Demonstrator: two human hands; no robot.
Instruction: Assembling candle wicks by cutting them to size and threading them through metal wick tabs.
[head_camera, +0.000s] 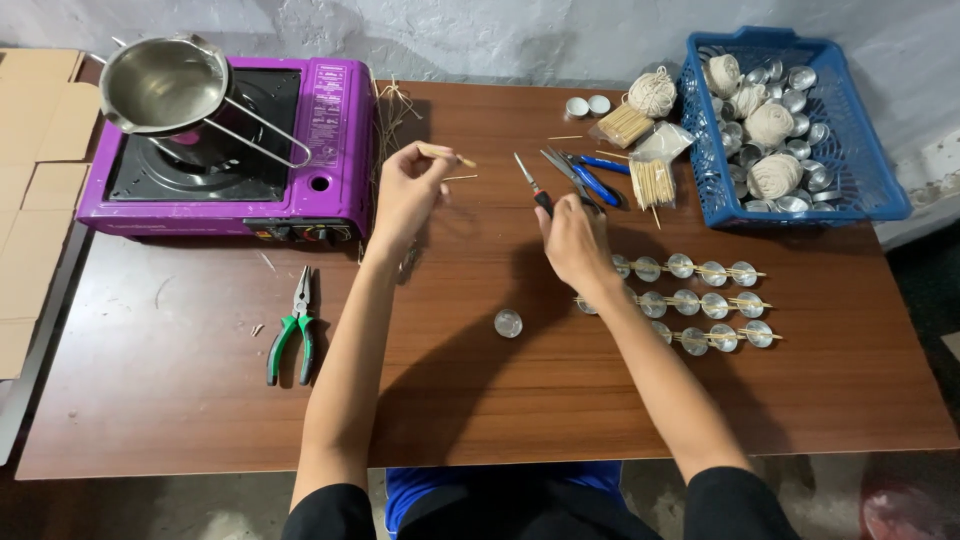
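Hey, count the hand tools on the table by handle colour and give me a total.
Green-handled pliers: 1
Blue-handled tools: 2
Black-handled tool, in the right hand: 1
Total: 4

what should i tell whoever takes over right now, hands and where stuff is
Left hand holds a small wooden stick raised above the table.
Right hand grips black-handled scissors.
One metal cup sits alone at centre.
Done: three rows of cups with sticks laid across them.
Left: loose cups in the blue basket.
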